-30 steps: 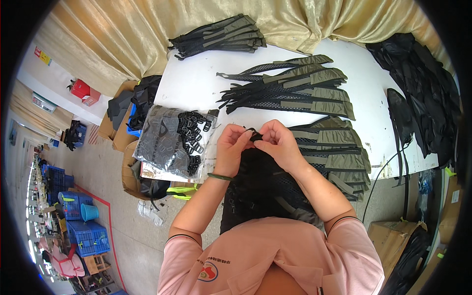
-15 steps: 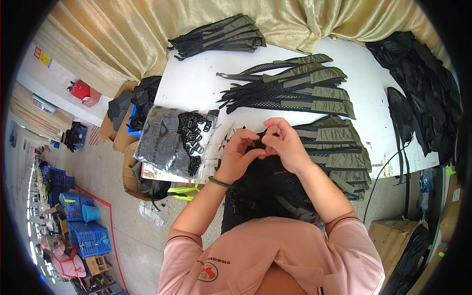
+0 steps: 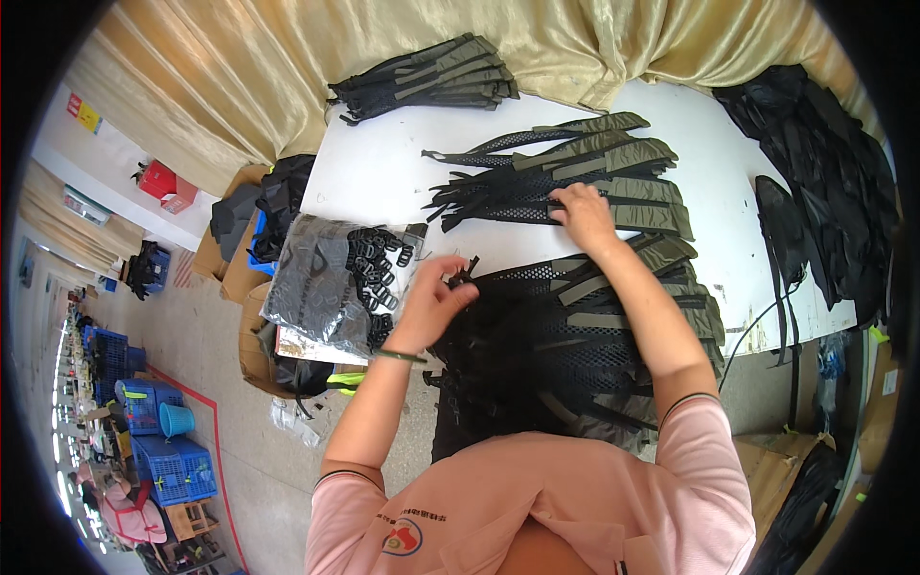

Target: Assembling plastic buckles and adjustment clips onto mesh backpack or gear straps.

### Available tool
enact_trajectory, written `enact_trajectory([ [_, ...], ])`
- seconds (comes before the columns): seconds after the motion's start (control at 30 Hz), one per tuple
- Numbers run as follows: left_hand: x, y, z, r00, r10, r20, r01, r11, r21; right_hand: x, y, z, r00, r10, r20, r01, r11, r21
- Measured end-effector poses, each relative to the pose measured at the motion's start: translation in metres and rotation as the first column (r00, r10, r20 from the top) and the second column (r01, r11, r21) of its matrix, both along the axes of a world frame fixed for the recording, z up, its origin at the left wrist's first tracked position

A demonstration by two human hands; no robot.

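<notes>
Left hand pinches a black buckle beside a buckle-filled plastic bag.

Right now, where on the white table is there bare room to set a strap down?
Bare white table lies between the far strap pile, the middle strap pile and the plastic bag of buckles. Crowded under both hands and along the right.

Black open-mesh cloth straps with matt olive webbing lie at twelve o'clock; glossy clear plastic bag of black plastic buckles at nine o'clock.
</notes>
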State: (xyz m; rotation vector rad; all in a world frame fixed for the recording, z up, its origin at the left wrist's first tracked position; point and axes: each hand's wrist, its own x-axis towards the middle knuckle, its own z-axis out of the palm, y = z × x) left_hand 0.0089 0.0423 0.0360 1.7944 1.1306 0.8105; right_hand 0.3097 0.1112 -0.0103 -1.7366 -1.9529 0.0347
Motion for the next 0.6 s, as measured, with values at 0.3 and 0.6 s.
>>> enact_trajectory([
  [0.3,0.043,0.101,-0.037,0.942,0.005,-0.337,0.203,0.791,0.578,0.028,0.007,-0.008,0.991,0.082,0.107,-0.065,0.987,-0.15],
  [0.6,0.034,0.093,0.014,0.905,-0.417,-0.085,0.381,0.883,-0.273,0.062,-0.054,0.126,0.974,0.227,-0.026,-0.227,0.946,-0.233],
])
